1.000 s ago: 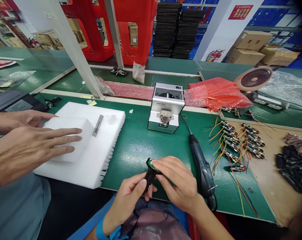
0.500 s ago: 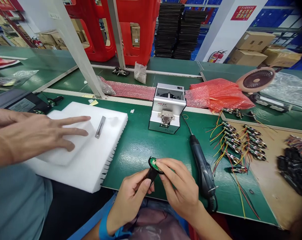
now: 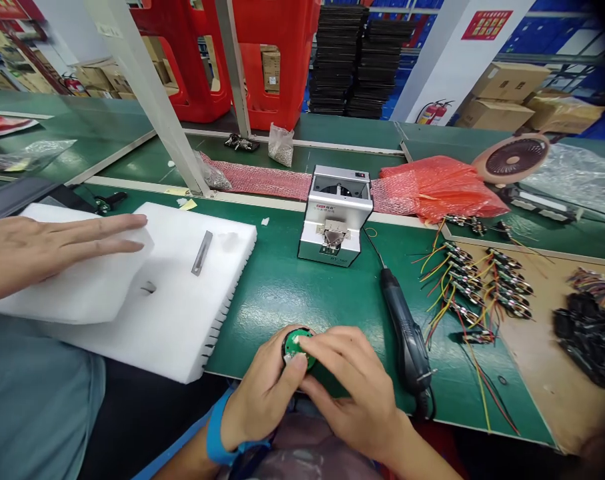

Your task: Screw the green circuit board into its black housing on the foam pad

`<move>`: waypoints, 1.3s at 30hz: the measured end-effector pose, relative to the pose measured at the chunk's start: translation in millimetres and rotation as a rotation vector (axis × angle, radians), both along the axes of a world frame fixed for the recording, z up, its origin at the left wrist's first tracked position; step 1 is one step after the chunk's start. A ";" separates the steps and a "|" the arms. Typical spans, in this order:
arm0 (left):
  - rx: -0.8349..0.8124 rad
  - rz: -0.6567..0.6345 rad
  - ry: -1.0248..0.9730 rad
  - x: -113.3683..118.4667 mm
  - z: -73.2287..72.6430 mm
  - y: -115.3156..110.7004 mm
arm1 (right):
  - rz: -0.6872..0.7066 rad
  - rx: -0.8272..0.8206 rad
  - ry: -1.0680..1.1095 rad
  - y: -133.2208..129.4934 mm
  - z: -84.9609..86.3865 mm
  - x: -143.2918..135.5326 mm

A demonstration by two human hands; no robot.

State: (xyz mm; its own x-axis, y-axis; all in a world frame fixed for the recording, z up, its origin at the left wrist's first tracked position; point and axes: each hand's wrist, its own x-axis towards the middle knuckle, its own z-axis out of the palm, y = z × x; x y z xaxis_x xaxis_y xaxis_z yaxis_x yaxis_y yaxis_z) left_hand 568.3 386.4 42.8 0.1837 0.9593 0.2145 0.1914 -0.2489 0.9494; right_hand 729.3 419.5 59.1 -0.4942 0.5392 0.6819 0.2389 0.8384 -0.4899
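Currently, left hand (image 3: 267,387): wrapped around a black round housing (image 3: 284,348), a firm, narrow grip, the thumb lying over the rim onto the face
Right hand (image 3: 355,383): fingers bent and close together, tips on the face at a small white part (image 3: 296,339); whether they pinch it or only press, I cannot tell
Green circuit board (image 3: 309,360): round, set inside the rim of the black round housing, facing up toward the head camera, between the 2 hands and above the near edge of the green table (image 3: 262,300)
Blue wristband (image 3: 216,432): around the left wrist
Power driver (image 3: 405,333): black, lying at a slant on the green table just right of the right hand, narrow end away from the person
Silver machine (image 3: 332,223): standing beyond the hands, its front facing them
Wired boards (image 3: 465,287): 2 rough rows right of the power driver, red and yellow wires trailing
Black parts (image 3: 589,343): heaped at the far right on a brown board (image 3: 542,360)
White foam slab (image 3: 187,320): flat on the left, a metal strip (image 3: 202,253) lying on it
Co-worker's hand (image 3: 77,247): spread flat against a white foam block (image 3: 92,287), which sits over the left part of the slab
Fan (image 3: 517,160): pinkish, behind on the right, beside the red bubble wrap (image 3: 442,187)
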 end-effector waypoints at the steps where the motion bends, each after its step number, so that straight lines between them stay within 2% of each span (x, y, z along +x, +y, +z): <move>1: -0.026 -0.017 -0.040 -1.7 0.0 0.6 | 0.039 -0.087 0.004 0.7 3.2 3.8; 4: -0.171 -0.087 -0.236 -6.6 -1.9 1.8 | 0.099 -0.323 0.034 6.8 12.5 14.7; 7: -0.301 -0.171 -0.441 -9.0 -5.5 3.8 | 0.206 -0.413 -0.025 14.8 19.4 18.3; 10: -0.341 -0.217 -0.469 -8.8 -7.4 7.1 | 0.356 -0.436 -0.104 19.6 21.5 13.0; 13: -0.365 -0.262 -0.446 -8.4 -7.4 10.6 | 0.400 -0.444 -0.083 21.0 17.7 5.4; 17: -0.224 -0.268 -0.368 -9.3 -5.4 13.9 | 0.453 -0.318 0.014 22.4 8.7 2.0; 21: -0.086 -0.246 -0.146 -7.0 4.1 12.1 | 0.357 -0.181 0.065 22.3 4.6 6.0; 24: 0.033 -0.082 0.055 -2.1 14.7 5.2 | 0.255 -0.094 0.085 20.2 4.3 8.9; 27: 0.030 0.040 0.159 0.9 22.9 -1.5 | 0.199 -0.054 0.131 18.1 1.8 9.1; 31: -0.128 -0.025 0.128 -0.1 29.3 -2.7 | 0.140 -0.005 0.174 17.0 -4.9 6.9; 34: -0.295 -0.090 -0.037 0.1 31.6 -1.0 | 0.102 -0.013 0.130 16.1 -7.0 7.5; 37: -0.375 -0.096 -0.190 2.1 32.6 -1.1 | 0.153 -0.098 0.076 15.3 -2.2 12.3; 39: -0.381 -0.087 -0.186 3.1 33.3 -2.1 | 0.207 -0.150 0.015 15.6 4.2 16.9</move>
